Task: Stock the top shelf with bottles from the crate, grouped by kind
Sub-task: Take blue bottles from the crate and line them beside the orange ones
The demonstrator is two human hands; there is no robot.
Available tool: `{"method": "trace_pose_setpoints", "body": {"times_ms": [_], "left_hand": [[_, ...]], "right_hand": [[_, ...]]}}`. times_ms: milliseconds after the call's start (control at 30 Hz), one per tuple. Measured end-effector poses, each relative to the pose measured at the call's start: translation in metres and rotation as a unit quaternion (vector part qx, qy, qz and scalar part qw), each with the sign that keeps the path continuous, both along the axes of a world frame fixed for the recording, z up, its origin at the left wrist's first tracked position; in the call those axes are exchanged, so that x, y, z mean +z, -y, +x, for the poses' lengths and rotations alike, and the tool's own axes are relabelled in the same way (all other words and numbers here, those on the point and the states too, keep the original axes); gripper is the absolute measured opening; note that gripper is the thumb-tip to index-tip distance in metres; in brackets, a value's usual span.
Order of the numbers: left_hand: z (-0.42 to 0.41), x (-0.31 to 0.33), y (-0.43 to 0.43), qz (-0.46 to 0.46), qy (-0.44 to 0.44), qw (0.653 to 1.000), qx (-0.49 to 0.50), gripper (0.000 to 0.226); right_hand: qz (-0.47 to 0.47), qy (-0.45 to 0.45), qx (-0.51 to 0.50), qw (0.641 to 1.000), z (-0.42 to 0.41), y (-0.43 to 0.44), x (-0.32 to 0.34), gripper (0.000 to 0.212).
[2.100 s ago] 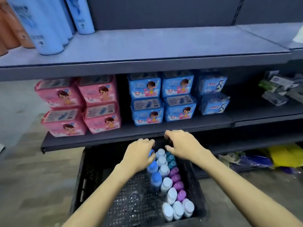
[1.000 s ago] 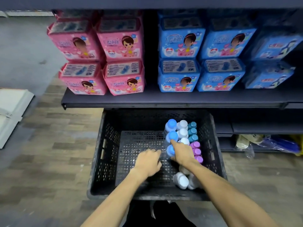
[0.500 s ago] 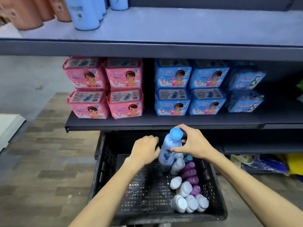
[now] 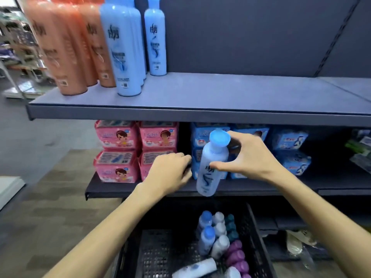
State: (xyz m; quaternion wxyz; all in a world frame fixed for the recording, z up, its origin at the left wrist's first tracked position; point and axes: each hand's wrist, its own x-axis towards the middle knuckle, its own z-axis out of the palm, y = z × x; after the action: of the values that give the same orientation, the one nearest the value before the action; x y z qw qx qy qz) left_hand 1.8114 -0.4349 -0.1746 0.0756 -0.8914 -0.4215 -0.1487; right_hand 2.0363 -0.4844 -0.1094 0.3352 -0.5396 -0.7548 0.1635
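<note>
Up from the crate [image 4: 156, 253] has come the pale blue bottle [image 4: 212, 163], which half a second ago hung just above the other bottles [image 4: 206, 237] and now sits tilted before the middle shelf [image 4: 112, 190], still below the top shelf [image 4: 230, 93]. Of the two hands, the right hand [image 4: 247, 159] grips it, thumb across the body and fingers behind the blue cap. The left hand [image 4: 170, 173] is just beside it, fingers curled, nothing seen in them. The bottle's label shows dark characters and a wave mark, too blurred to read. Pink packs [image 4: 118, 151] and blue packs [image 4: 289, 149] bear a cartoon child. On the top shelf, orange bottles [image 4: 60, 53] and matching blue bottles [image 4: 126, 47] crowd the left end; bare board runs rightward from them.
</note>
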Motion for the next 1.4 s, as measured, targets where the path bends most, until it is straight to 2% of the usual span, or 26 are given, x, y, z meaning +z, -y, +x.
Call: {"method": "trace_pose_setpoints", "body": {"times_ms": [300, 533, 800, 933, 1033, 1400], "left_hand": [[-0.005, 0.09, -0.003, 0.104, 0.036, 0.994, -0.03, 0.023], [-0.013, 0.153, -0.016, 0.176, 0.058, 0.983, -0.013, 0.019], [-0.022, 0.208, -0.042, 0.236, 0.03, 0.971, 0.0, 0.021], [-0.025, 0.225, -0.054, 0.247, 0.016, 0.968, 0.027, 0.02], [-0.026, 0.228, -0.063, 0.238, 0.016, 0.97, 0.038, 0.02], [-0.03, 0.22, -0.09, 0.199, -0.012, 0.976, 0.087, 0.021]], "right_hand": [[0.064, -0.025, 0.033, 0.997, -0.013, -0.006, 0.079, 0.033], [0.137, -0.04, 0.032, 0.989, -0.019, -0.02, 0.145, 0.029], [0.182, -0.033, 0.02, 0.983, -0.027, -0.045, 0.209, 0.034], [0.193, -0.01, 0.008, 0.981, -0.031, -0.06, 0.222, 0.027], [0.186, -0.01, -0.005, 0.983, -0.033, -0.075, 0.222, 0.01], [0.153, -0.023, -0.042, 0.987, -0.045, -0.124, 0.206, 0.01]]}}
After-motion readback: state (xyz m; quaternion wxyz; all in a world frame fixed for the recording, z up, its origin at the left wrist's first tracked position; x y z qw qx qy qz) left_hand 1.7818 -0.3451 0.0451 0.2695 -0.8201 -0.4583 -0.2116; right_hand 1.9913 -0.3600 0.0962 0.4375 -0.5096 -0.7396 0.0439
